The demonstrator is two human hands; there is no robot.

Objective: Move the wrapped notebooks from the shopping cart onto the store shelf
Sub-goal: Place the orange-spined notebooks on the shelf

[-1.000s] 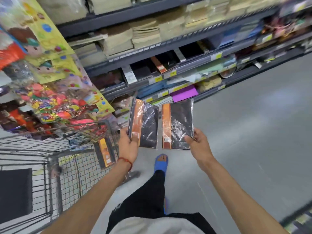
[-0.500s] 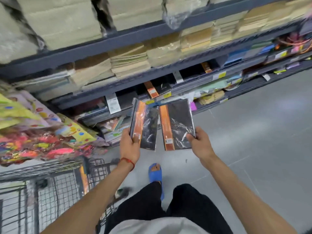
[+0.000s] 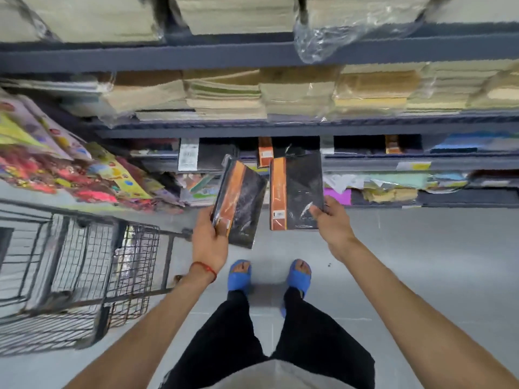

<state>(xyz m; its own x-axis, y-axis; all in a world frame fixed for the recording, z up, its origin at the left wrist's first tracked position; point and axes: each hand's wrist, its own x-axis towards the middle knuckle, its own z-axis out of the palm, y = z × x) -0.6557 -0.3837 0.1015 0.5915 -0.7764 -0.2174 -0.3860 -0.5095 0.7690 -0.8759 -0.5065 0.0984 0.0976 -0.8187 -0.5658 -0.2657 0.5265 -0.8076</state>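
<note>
I hold two plastic-wrapped black notebooks with orange spines in front of the store shelf [image 3: 252, 133]. My left hand [image 3: 209, 238] grips the tilted left notebook [image 3: 241, 203] by its lower left corner. My right hand [image 3: 330, 223] pinches the right notebook [image 3: 299, 189] at its lower right corner, and this one stands nearly upright. Both notebooks hover just before a low shelf row where similar black and orange notebooks [image 3: 265, 153] lie. The wire shopping cart [image 3: 84, 265] stands to my left, behind my left arm.
Wrapped stacks of beige paper [image 3: 224, 99] fill the upper shelves. Colourful packets [image 3: 70, 169] hang or lie at the left above the cart. Mixed coloured paper [image 3: 393, 186] sits on the lowest shelf. Grey floor [image 3: 421, 262] extends to the right; my feet wear blue sandals [image 3: 299, 276].
I have turned to face the shelf squarely and stepped closer, both feet now side by side. Both notebooks have moved nearer the low shelf row; the cart lies further to my left.
</note>
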